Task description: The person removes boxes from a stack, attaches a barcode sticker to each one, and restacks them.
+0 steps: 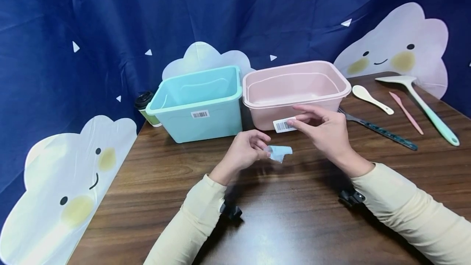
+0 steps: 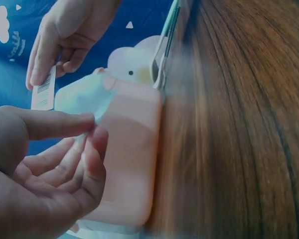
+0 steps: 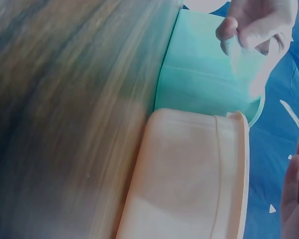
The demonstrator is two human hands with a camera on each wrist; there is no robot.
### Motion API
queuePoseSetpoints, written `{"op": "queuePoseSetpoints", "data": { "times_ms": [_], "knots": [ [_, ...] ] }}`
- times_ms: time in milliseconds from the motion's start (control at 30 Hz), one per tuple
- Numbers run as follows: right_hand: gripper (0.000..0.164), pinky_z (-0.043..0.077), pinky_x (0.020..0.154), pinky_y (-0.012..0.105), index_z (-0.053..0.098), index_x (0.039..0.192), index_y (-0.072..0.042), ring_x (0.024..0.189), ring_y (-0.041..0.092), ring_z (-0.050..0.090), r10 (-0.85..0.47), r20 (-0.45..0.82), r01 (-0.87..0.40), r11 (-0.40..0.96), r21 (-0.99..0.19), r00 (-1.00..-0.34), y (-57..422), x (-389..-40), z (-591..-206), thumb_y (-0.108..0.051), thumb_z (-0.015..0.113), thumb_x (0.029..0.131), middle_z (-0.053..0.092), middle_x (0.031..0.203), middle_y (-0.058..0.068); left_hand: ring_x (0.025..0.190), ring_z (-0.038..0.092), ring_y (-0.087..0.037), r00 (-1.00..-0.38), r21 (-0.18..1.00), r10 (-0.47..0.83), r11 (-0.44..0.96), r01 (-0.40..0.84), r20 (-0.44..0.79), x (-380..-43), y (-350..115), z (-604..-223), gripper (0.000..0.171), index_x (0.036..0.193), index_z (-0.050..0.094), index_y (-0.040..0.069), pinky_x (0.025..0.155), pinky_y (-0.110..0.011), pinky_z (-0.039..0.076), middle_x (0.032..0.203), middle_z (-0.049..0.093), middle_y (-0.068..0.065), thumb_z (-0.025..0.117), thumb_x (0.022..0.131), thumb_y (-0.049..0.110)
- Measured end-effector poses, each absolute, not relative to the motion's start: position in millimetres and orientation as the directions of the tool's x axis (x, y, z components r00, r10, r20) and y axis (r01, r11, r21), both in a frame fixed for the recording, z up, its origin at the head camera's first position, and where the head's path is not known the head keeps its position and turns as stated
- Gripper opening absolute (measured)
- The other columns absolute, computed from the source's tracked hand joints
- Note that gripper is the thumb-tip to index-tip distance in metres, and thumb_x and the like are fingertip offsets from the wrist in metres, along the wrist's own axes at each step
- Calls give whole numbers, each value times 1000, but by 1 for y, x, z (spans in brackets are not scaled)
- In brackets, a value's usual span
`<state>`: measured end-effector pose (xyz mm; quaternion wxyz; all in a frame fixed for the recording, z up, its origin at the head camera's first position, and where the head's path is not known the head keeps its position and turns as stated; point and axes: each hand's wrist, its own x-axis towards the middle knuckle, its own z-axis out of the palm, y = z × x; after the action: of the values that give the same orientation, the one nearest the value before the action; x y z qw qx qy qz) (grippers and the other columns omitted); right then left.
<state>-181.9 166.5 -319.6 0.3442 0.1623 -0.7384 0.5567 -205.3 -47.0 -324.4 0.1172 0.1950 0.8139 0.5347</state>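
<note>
Between the thumb and fingers of my right hand [image 1: 325,132] is a white barcode sticker [image 1: 283,125], held up in front of the pink bin [image 1: 265,113]. My left hand [image 1: 245,150] pinches a small piece of light blue translucent backing paper [image 1: 281,151], lower and to the left of the sticker. In the left wrist view the thumb and forefinger meet on the edge of this backing paper [image 2: 84,97]. Left of the pink bin, a turquoise bin [image 1: 206,128] has its own barcode label [image 1: 200,114] on the front wall.
A lidded cup [image 1: 147,107] stands behind the turquoise bin's left side. On the table's right lie a white spoon [image 1: 371,99], a pink knife [image 1: 406,113], a dark-handled utensil [image 1: 386,132] and a long mint-handled spatula [image 1: 428,105]. A blue curtain [image 1: 235,15] hangs behind the table.
</note>
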Motion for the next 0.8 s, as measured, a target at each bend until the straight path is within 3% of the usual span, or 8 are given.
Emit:
{"op": "queuePoseSetpoints", "data": {
  "times_ms": [33,167,267,533,800],
  "knots": [
    [33,45,54,10,75,107,5,66,-7,66,141,687,-619,333,-711,-713,168,-182,-320,10,83,75,72,78,-26,68,61,-9,-898,911,440,366,188,9,-206,-47,-324,32,110,69,-4,62,-19,49,84,71,-16,73,80,-10],
    [35,46,58,8,75,108,4,70,-11,66,124,679,-595,388,-704,-723,171,-185,-322,8,84,74,78,79,1,67,62,-8,-902,886,430,427,179,-26,-207,-47,-325,31,111,69,-4,63,-19,49,82,72,-14,71,81,-10],
    [36,46,63,5,75,110,2,73,-15,64,109,663,-565,434,-702,-740,175,-187,-324,4,85,75,75,84,22,66,64,-8,-904,874,425,453,178,-35,-207,-47,-327,30,111,69,-5,65,-18,48,80,73,-12,71,81,-9],
    [27,44,66,4,77,107,-1,74,-18,59,78,607,-487,520,-701,-791,187,-195,-329,-6,84,81,77,89,19,71,63,-8,-903,852,430,465,239,18,-209,-38,-328,25,107,71,-2,65,-20,47,83,74,-11,76,82,1],
    [22,43,68,7,78,106,-8,78,-20,56,54,497,-363,614,-701,-866,198,-203,-327,-18,80,87,78,98,12,90,71,-17,-857,832,509,437,342,85,-212,-14,-323,26,113,72,3,76,-19,52,103,76,-13,75,87,5]
  ]
}}
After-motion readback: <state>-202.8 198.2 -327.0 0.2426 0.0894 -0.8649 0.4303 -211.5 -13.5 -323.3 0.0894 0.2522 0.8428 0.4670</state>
